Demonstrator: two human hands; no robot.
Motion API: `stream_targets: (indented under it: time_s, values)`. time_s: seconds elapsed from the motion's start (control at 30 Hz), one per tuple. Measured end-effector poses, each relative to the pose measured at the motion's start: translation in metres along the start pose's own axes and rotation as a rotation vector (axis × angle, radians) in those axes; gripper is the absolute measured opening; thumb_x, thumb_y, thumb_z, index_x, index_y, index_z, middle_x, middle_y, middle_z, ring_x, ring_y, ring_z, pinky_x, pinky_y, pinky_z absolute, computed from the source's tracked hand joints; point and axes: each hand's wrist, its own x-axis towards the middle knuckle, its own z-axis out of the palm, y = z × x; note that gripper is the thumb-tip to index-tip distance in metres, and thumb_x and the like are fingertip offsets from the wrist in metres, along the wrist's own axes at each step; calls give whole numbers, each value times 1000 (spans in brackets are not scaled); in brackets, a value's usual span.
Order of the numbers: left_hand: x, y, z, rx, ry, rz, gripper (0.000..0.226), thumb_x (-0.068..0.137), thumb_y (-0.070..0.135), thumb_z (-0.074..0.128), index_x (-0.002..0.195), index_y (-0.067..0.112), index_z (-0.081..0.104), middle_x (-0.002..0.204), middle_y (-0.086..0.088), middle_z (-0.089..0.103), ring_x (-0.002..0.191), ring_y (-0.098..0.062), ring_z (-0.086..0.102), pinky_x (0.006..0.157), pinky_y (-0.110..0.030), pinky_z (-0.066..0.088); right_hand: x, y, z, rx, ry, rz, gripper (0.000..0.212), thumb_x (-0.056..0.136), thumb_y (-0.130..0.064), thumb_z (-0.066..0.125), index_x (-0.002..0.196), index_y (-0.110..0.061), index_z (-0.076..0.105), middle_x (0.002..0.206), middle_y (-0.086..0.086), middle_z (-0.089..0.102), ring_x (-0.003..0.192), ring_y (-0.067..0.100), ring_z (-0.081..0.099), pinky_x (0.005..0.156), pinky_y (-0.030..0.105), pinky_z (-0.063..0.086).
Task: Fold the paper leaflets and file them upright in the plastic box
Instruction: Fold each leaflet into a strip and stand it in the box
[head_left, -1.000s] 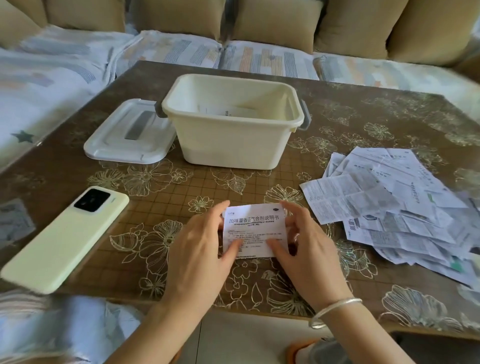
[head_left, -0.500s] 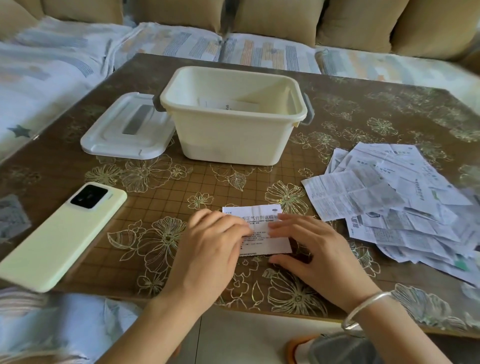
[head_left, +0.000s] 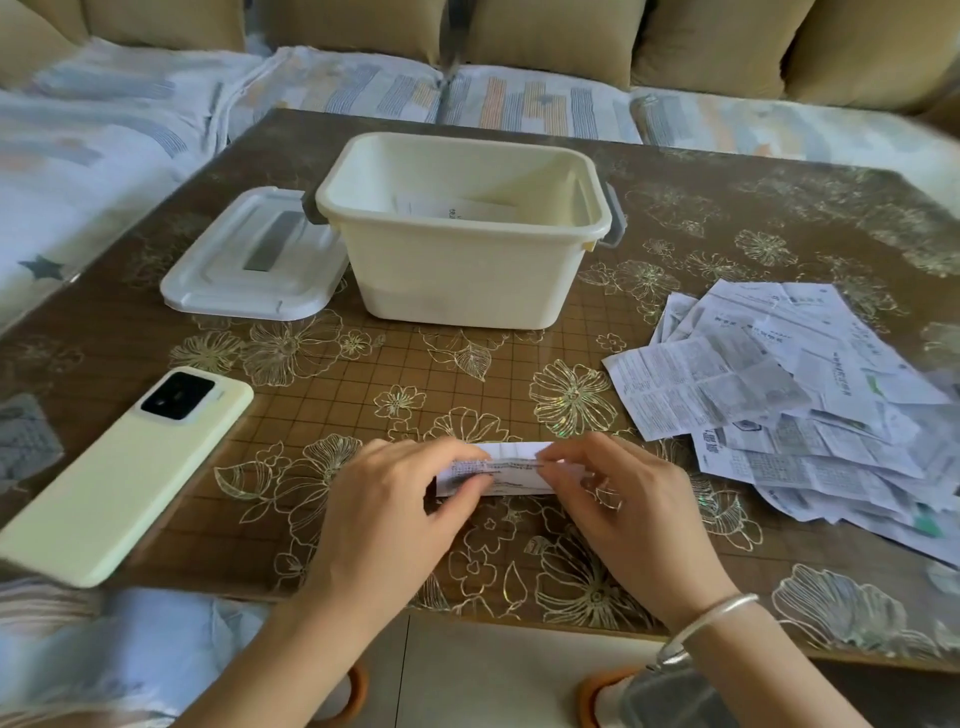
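While working at the near edge of the desk (head_left: 332, 410), held a partly folded leaflet (head_left: 514, 475) flat between both hands. Pinched its left end with the left hand (head_left: 384, 514), with fingers (head_left: 457, 457) curled and clamped on the paper. Gripped its right end with the right hand (head_left: 639, 514), with fingers (head_left: 566, 457) closed on the fold. Saw farther back the open plastic box (head_left: 457, 270) with a folded sheet (head_left: 457, 208) inside, and its lid (head_left: 249, 270) against its left side. Noted a loose pile of leaflets (head_left: 779, 395) to the right and a pale phone (head_left: 124, 473) to the left.
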Motion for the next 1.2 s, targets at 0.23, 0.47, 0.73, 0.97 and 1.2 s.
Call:
stream_targets:
  time_s: [0.23, 0.47, 0.73, 0.97, 1.2]
  values:
    - [5, -3, 8, 63, -74, -92, 36, 75, 30, 79, 108, 17, 69, 103, 9, 61, 64, 1, 49, 59, -4, 35, 10, -5, 6, -85, -125, 179, 33, 78, -36, 72, 108, -32, 61, 94, -19, 55, 78, 3, 55, 67, 27, 52]
    - [2, -2, 13, 226, 7, 47, 20, 78, 25, 74, 97, 20, 72, 97, 6, 63, 91, -16, 55, 75, -31, 43, 33, -22, 1, -237, -358, 293, 44, 79, -50, 68, 118, -32, 55, 114, -11, 47, 100, 10, 53, 81, 27, 49]
    - [3, -6, 13, 115, -96, -7, 14, 83, 35, 70, 95, 30, 71, 89, 18, 57, 88, -7, 52, 74, -29, 39, 66, -22, -7, -357, -651, 407, 63, 65, -72, 66, 93, -16, 59, 89, -2, 62, 81, 16, 57, 68, 29, 46]
    - [5, -10, 13, 103, -134, -34, 31, 81, 54, 55, 92, 29, 70, 89, 19, 54, 86, -7, 47, 72, -27, 34, 47, -27, -16, 362, -511, 479, 52, 73, -66, 51, 86, -21, 73, 75, -2, 72, 60, 14, 64, 56, 26, 56]
    - [2, -8, 10, 24, -97, -70, 37, 79, 42, 65, 108, 20, 65, 99, 14, 63, 89, -10, 57, 79, -31, 45, 5, -19, 7, 34, -223, -68, 29, 92, -34, 48, 106, -28, 73, 107, -22, 66, 103, 0, 56, 86, 21, 49]
